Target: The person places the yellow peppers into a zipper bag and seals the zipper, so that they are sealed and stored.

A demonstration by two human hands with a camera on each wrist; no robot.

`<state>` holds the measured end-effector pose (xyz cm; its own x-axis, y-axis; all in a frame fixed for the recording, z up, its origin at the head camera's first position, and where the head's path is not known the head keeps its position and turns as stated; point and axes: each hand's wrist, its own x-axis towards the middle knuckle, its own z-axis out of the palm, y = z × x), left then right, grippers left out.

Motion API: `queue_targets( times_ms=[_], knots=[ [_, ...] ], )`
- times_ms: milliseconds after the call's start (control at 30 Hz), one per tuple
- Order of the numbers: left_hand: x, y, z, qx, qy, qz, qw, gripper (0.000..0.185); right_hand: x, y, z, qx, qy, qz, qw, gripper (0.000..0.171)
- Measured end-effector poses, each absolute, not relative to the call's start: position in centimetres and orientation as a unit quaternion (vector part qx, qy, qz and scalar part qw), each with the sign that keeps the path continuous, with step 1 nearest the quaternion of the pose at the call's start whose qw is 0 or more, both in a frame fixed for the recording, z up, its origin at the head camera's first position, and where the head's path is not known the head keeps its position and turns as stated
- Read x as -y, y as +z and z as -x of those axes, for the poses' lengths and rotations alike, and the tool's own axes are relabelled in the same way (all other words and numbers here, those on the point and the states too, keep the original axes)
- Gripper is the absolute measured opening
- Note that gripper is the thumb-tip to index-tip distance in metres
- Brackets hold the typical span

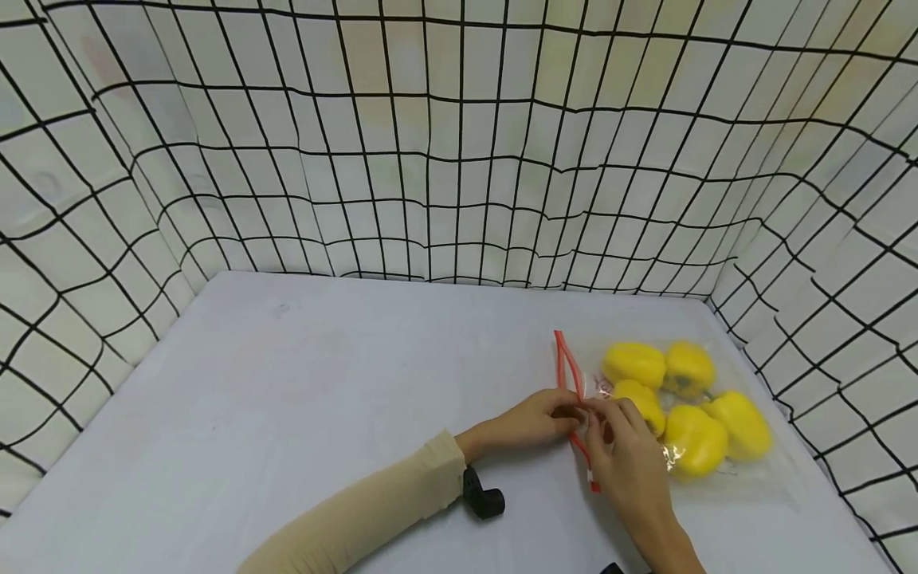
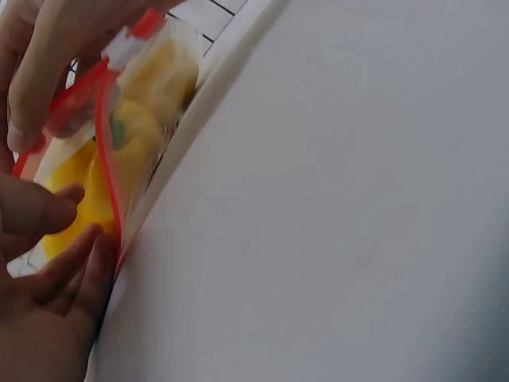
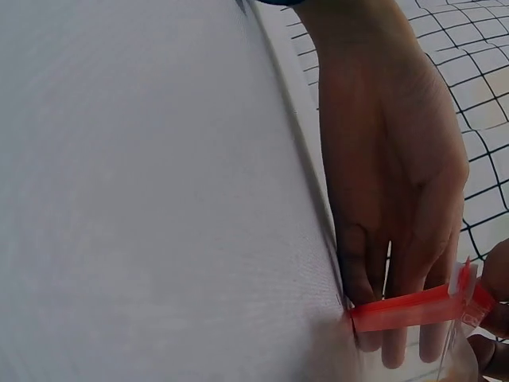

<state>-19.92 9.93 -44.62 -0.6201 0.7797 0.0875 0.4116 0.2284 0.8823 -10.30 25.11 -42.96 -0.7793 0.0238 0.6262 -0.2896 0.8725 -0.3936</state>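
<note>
A clear zip bag (image 1: 763, 478) with a red zip strip (image 1: 566, 363) lies at the right of the table and holds several yellow bell peppers (image 1: 692, 438). My left hand (image 1: 534, 418) reaches in from the left. Its fingers lie straight behind the strip (image 3: 406, 306), thumb and fingers at the bag's mouth (image 2: 107, 151). From below, my right hand (image 1: 624, 458) pinches the same strip a little nearer to me, fingertips (image 3: 497, 278) on its red edge. The two hands touch over the middle of the strip. A pepper (image 2: 87, 183) shows through the film right behind it.
The pale grey table (image 1: 323, 383) is walled on three sides by white cloth with a black grid (image 1: 459, 159). The bag lies close to the right wall. A black wrist mount (image 1: 484, 501) sits by my left sleeve.
</note>
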Motion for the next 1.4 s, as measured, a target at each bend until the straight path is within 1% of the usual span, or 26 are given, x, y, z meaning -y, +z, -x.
queue_targets(
  times_ms=[133,267,400,500,600,733,867,967,1000,1067,1167,1400],
  knots=[
    [-9.4,-44.5,18.3,-0.769,0.51,-0.349,0.163,0.03,-25.1,-43.0,10.2,0.913,0.242,-0.079,0.319,0.023],
    [-8.9,-44.3,16.7,-0.787,0.51,-0.32,0.133,0.03,-25.1,-43.0,10.2,0.913,0.239,-0.078,0.321,0.023],
    [-8.8,-43.9,15.5,-0.794,0.525,-0.279,0.131,0.028,-25.2,-42.9,10.2,0.91,0.238,-0.077,0.331,0.025],
    [-8.8,-43.7,14.7,-0.789,0.548,-0.239,0.143,0.033,-25.2,-42.8,10.2,0.907,0.236,-0.08,0.34,0.026],
    [-8.8,-43.4,14.1,-0.768,0.581,-0.201,0.177,0.044,-25.2,-42.7,10.2,0.905,0.237,-0.08,0.343,0.026],
    [-8.6,-42.7,13.5,-0.702,0.64,-0.158,0.269,0.056,-25.2,-42.6,10.2,0.911,0.243,-0.069,0.327,0.026],
    [-8.1,-42.4,13.2,-0.624,0.675,-0.161,0.36,0.045,-25.2,-42.6,10.1,0.913,0.254,-0.06,0.313,0.025],
    [-7.9,-42.6,13.3,-0.582,0.678,-0.189,0.407,0.032,-25.1,-42.6,10.1,0.914,0.258,-0.056,0.307,0.025],
    [-7.9,-42.7,13.4,-0.573,0.677,-0.196,0.417,0.031,-25.0,-42.6,10.1,0.915,0.258,-0.054,0.304,0.024],
    [-7.9,-43.1,13.5,-0.562,0.674,-0.214,0.43,0.029,-24.9,-42.6,10.1,0.918,0.26,-0.053,0.296,0.024],
    [-7.9,-43.7,13.7,-0.548,0.677,-0.233,0.433,0.031,-24.9,-42.6,10.1,0.92,0.26,-0.052,0.289,0.022],
    [-8.4,-44.9,13.6,-0.541,0.687,-0.262,0.409,0.032,-25.1,-42.5,10.0,0.921,0.26,-0.052,0.286,0.019]
  ],
)
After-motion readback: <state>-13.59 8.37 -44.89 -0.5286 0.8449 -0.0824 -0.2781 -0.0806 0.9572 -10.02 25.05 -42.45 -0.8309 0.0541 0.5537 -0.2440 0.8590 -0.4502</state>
